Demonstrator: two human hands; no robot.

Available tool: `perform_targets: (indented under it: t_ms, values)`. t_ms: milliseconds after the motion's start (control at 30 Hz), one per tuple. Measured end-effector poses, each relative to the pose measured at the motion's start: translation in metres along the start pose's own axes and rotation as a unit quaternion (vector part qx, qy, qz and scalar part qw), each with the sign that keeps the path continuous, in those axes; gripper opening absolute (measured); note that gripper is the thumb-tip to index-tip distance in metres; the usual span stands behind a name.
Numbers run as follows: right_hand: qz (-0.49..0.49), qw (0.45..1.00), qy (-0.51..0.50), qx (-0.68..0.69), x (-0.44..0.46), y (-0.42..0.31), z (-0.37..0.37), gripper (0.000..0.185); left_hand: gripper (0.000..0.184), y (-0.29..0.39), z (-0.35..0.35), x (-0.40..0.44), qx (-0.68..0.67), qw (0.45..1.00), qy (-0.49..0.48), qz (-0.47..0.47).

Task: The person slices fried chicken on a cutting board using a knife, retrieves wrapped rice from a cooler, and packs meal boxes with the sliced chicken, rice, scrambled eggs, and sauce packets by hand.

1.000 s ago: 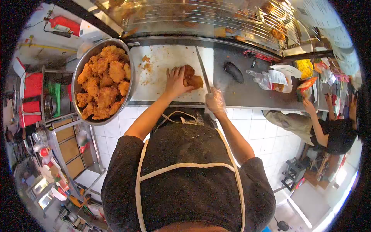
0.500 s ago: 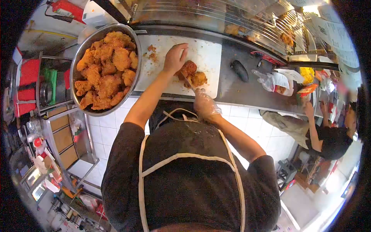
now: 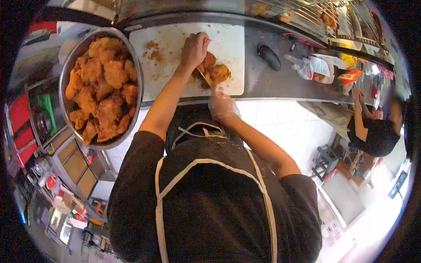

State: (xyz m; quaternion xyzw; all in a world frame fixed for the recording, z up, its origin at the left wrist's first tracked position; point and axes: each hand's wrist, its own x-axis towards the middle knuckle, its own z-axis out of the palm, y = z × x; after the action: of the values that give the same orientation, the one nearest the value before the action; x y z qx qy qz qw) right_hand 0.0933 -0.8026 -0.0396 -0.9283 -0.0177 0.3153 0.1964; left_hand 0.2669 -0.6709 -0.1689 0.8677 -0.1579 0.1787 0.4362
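Observation:
My right hand [image 3: 224, 104], in a clear plastic glove, is closed round the handle of a knife [image 3: 205, 78]. The blade points up and left, passing beside a golden piece of fried chicken [image 3: 218, 73]. A darker reddish-brown chicken piece [image 3: 209, 59] sits just above it, against my left hand. Over the far end of the blade is my left hand [image 3: 194, 51], its fingers curled together; whatever lies under its palm is hidden. The chicken rests on a white cutting board [image 3: 171, 85] strewn with crumbs [image 3: 153, 51].
A big steel bowl [image 3: 139, 87] heaped with fried chicken [image 3: 103, 87] stands left of the board. On the dark counter to the right are a black oblong object [image 3: 269, 57] and a plastic bag [image 3: 300, 65]. A co-worker [image 3: 372, 131] stands at far right. Wire racks [image 3: 302, 15] line the back.
The view has shifted, so bowl and board appear further left. My left hand's fingers are more curled than before. My right hand still holds the knife at the chicken.

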Motion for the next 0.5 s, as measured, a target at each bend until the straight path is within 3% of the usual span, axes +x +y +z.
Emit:
perform_targets:
  t_ms: [33, 67, 100, 167, 233, 267, 367, 400, 433, 500]
  values:
    - [0.025, 1.000, 0.000, 0.013, 0.008, -0.002, -0.004, 0.031, 0.018, 0.002, -0.004, 0.008, -0.005, 1.000, -0.001, 0.009]
    - [0.034, 0.997, -0.067, 0.010, 0.011, 0.003, -0.009, 0.033, 0.018, 0.009, -0.012, 0.011, 0.001, 0.999, -0.038, -0.008]
    - [0.040, 0.997, -0.060, 0.015, 0.006, 0.005, -0.008, 0.033, 0.019, 0.017, -0.019, 0.015, 0.005, 0.997, -0.077, -0.022]
    - [-0.016, 0.999, 0.027, 0.036, 0.006, 0.000, -0.011, 0.030, 0.020, 0.016, -0.027, 0.018, 0.061, 0.997, -0.051, 0.026]
    - [-0.027, 0.999, -0.002, 0.018, -0.007, 0.000, -0.040, 0.029, 0.022, 0.030, -0.037, 0.017, -0.072, 0.992, -0.008, -0.102]
    - [-0.039, 0.998, -0.044, -0.007, -0.013, 0.000, -0.052, 0.028, 0.022, 0.035, -0.038, 0.022, -0.070, 0.989, -0.016, -0.127]
    - [-0.008, 0.999, 0.047, 0.015, -0.014, 0.004, -0.050, 0.027, 0.020, 0.050, -0.027, 0.033, -0.063, 0.996, 0.033, -0.054]
    - [0.002, 1.000, 0.017, 0.011, -0.011, 0.005, -0.048, 0.028, 0.017, 0.050, -0.025, 0.028, -0.027, 0.996, -0.036, -0.079]
    - [-0.001, 1.000, 0.011, 0.011, -0.004, 0.008, -0.035, 0.028, 0.017, 0.040, -0.019, 0.022, -0.023, 0.995, -0.037, -0.085]
    - [-0.006, 1.000, -0.010, -0.029, 0.009, 0.014, 0.001, 0.029, 0.015, 0.016, -0.008, 0.011, 0.025, 0.999, -0.035, 0.000]
